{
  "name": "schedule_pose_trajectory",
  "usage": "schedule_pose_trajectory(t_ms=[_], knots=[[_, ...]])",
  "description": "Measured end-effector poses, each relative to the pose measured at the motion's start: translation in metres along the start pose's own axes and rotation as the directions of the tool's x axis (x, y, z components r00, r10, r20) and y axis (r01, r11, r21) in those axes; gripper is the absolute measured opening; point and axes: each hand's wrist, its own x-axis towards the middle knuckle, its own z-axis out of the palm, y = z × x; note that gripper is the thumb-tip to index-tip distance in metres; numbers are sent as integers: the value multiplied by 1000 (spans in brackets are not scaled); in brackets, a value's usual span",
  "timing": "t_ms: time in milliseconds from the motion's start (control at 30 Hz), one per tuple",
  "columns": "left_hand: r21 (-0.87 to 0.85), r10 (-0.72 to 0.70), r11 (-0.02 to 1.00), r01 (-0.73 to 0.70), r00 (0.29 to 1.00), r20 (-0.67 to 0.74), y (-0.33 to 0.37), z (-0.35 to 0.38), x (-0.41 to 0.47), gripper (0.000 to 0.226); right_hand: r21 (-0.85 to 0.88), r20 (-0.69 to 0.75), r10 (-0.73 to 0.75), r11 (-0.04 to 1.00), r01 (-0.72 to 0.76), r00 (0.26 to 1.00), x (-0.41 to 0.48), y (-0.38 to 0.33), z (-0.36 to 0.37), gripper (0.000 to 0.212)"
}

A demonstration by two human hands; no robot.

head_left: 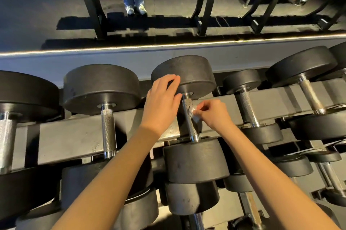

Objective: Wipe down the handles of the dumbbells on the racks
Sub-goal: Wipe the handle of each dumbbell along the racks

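While your flat left hand (162,102) steadies the dumbbell (194,160), run the wipe (193,113) your right hand (213,115) pinches round the handle (192,130).

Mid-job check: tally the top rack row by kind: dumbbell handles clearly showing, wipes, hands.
Top-row dumbbell handles clearly showing: 5
White wipe: 1
Hands: 2, left hand and right hand
Total: 8
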Motion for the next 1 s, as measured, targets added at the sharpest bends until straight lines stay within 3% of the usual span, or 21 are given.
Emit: schedule_pose_trajectory(t_ms=[400,500,600,700,900,1000], knots=[[-43,-19,999,21,999,46,-6,0,-1,46,175,-220,-44,981,83,974,25,-16,11,15],[-51,-19,998,21,999,43,-6,-1,-1,47,167,-163,-59,982,86,985,19,-14,6,10],[-54,-23,998,25,999,42,-6,0,-2,47,80,-3,-43,996,43,999,9,-3,-2,9],[-61,-33,998,35,999,36,-5,1,-2,46,3,104,18,1000,-18,994,3,2,-7,23],[-68,-29,997,33,998,50,-6,0,-2,47,86,-81,-87,992,94,993,6,-7,0,8],[-81,-35,996,39,998,51,-5,-1,-2,47,78,-27,-103,991,105,994,5,-2,-2,7]])
